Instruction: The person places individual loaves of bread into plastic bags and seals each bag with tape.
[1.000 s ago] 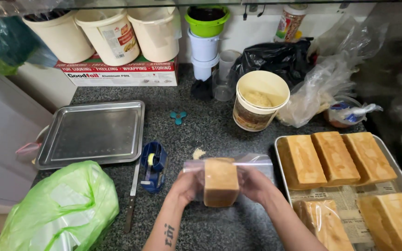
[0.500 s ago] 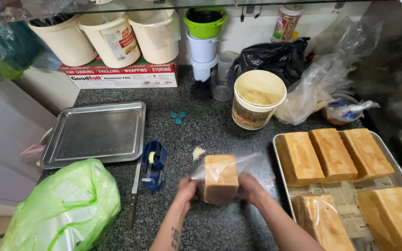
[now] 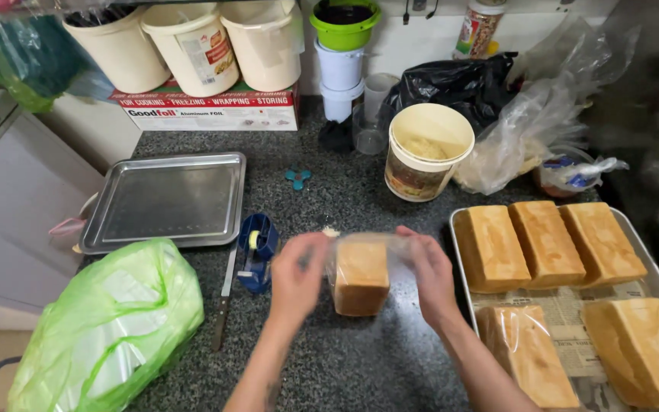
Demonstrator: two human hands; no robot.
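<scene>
a small loaf of bread (image 3: pixel 361 276) sits inside a clear plastic bag (image 3: pixel 390 252), held above the dark speckled stone counter (image 3: pixel 345 358) just in front of the person. the left hand (image 3: pixel 297 273) is closed on the bag's left side and the right hand (image 3: pixel 427 271) is closed on its right side, fingers pinching the film beside the loaf.

the counter runs back to a pale wall. just left of the left hand stands a blue tape dispenser (image 3: pixel 255 243), with a knife (image 3: pixel 225 296) lying beside it. beyond that lies a flat metal baking tray (image 3: pixel 163 202), bare inside. a bulging green plastic bag (image 3: pixel 108 324) sits at the near left corner; what it holds cannot be seen.

to the right, a larger metal tray (image 3: pixel 654 271) lined with printed paper holds three unwrapped loaves (image 3: pixel 547 243) in a row at the back and two more nearer, one of them wrapped in clear film (image 3: pixel 526 355).

behind the hands stands an open cream bucket (image 3: pixel 427 151) with a pale crumbly filling. a black plastic bag (image 3: pixel 451 85) and crumpled clear bags (image 3: pixel 532 137) lie against the wall. at the back left, three cream tubs (image 3: pixel 192 46) stand on a long foil box (image 3: pixel 211 111), next to a stack of white tubs topped by a green bowl (image 3: pixel 343 19).
</scene>
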